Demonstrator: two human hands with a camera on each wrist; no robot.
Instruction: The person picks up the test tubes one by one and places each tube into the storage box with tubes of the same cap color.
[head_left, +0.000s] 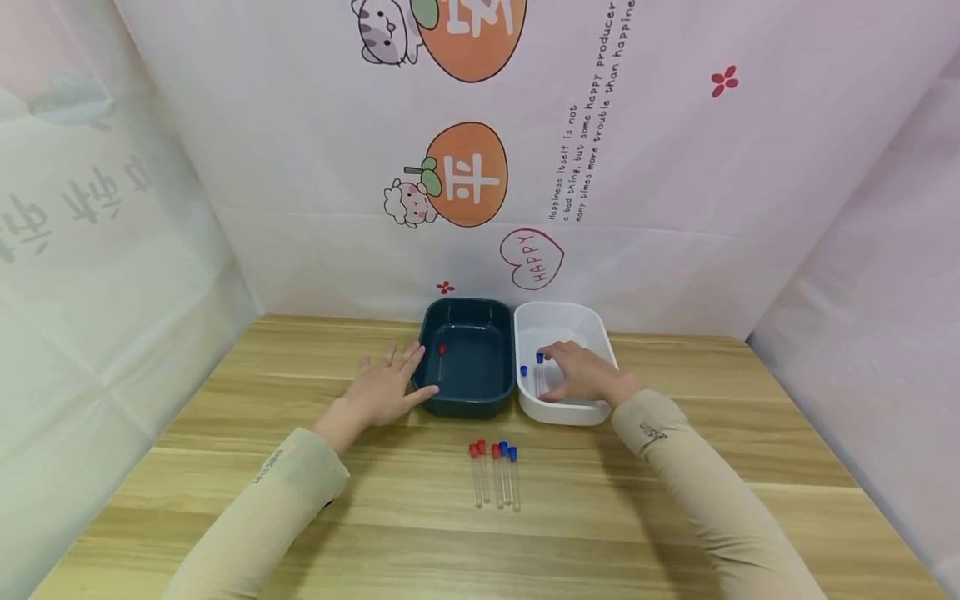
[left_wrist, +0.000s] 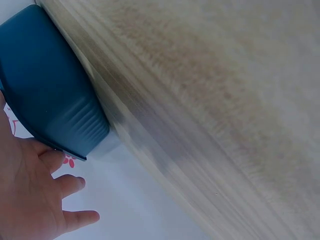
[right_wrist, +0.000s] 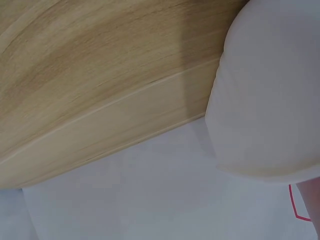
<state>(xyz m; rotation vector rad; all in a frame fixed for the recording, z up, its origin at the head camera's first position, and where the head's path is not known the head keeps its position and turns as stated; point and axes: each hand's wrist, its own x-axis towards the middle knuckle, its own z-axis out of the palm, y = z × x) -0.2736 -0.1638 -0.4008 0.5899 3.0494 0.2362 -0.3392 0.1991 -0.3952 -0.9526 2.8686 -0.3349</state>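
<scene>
My left hand (head_left: 381,389) lies with spread fingers at the left side of a dark teal tray (head_left: 472,408), its fingers at the rim. A red-capped clear tube (head_left: 441,367) lies inside that tray. The left wrist view also has the hand (left_wrist: 35,192) beside the teal tray (left_wrist: 52,85). Over the white tray (head_left: 566,413) is my right hand (head_left: 585,372), thumb and fingers apart. A blue-capped tube (head_left: 539,358) lies by its fingertips; a second blue-capped tube (head_left: 523,371) is to the left. The right wrist view mostly hides this hand behind the white tray (right_wrist: 270,95).
On the wooden table (head_left: 405,533) in front of the trays lie several clear tubes, three with red caps (head_left: 482,445) and two with blue caps (head_left: 513,453). A printed white cloth (head_left: 652,275) hangs right behind the trays, with more cloth at both sides.
</scene>
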